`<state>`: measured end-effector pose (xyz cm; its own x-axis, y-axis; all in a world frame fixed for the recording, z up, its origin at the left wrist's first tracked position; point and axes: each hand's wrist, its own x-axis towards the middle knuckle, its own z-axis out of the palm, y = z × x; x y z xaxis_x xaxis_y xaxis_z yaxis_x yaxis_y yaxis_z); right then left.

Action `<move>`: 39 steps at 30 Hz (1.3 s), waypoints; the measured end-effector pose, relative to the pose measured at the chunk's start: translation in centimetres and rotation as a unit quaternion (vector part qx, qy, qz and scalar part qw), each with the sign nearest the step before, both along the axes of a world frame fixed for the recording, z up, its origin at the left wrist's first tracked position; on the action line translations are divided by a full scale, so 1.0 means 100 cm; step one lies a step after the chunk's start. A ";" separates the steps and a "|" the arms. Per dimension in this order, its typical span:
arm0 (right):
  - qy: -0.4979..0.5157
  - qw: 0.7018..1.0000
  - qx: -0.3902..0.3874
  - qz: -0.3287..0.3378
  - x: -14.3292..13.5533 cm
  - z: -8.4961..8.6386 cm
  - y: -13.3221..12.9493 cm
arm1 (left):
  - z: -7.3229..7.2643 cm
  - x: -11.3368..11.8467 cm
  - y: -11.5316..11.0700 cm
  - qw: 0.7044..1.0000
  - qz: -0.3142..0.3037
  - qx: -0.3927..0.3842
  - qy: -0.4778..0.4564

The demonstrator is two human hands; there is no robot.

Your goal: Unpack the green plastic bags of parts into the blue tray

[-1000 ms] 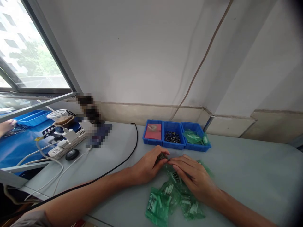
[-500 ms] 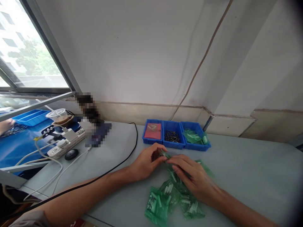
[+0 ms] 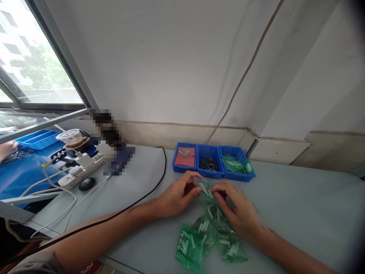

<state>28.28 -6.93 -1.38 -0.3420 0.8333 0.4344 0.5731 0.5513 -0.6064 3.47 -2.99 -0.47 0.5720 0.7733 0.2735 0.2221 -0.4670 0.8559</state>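
A small green plastic bag [image 3: 205, 190] with white pieces inside is held up between my two hands. My left hand [image 3: 177, 196] pinches its left edge between thumb and fingers. On the other side, the fingertips of my right hand [image 3: 239, 208] are closed on the bag's right edge. Below lie several more green bags, one with dark screws [image 3: 216, 213] showing through the film. Nearest to me is a brighter green bag [image 3: 188, 247], and another bag with white pieces [image 3: 230, 247] rests to its right, partly overlapped by its neighbours.
Behind my hands, three blue bins stand side by side: one with a pink sheet [image 3: 185, 158], one with dark screws [image 3: 208, 164], one with green bags [image 3: 234, 163]. A black cable [image 3: 142, 198] crosses over my left forearm. Leftward are a mouse [image 3: 87, 184], a power strip [image 3: 81, 173] and another person's hand [image 3: 7, 150].
My right hand has drawn back slightly to the right and its fingers have curled. The bag between my hands is now spread and more visible. My left hand has barely moved.
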 end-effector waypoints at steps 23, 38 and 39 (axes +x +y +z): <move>0.017 0.999 -0.041 -0.022 -0.002 0.000 -0.001 | -0.002 -0.001 -0.001 0.999 0.024 0.044 0.002; -0.007 0.996 -0.083 -0.014 -0.004 0.006 -0.003 | 0.001 -0.001 -0.004 0.999 0.034 0.034 0.010; -0.010 0.996 -0.084 -0.014 -0.004 0.006 -0.003 | 0.001 0.000 -0.004 0.999 0.033 0.037 0.009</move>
